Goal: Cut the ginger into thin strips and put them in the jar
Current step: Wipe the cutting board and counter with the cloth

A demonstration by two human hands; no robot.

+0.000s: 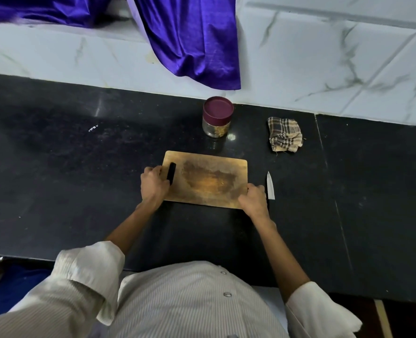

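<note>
hands [153,184] [253,200] gripping cutting board [209,181] ends, knife [270,186] beside, lidded jar [218,117] behind

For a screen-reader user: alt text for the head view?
Both hands, left and right, grip a wooden cutting board on a black counter. A knife lies right; a lidded jar stands behind.

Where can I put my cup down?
Bare black counter lies left of the wooden cutting board, and right of the checked cloth. It is crowded around the board: maroon-lidded jar, knife, both hands.
</note>
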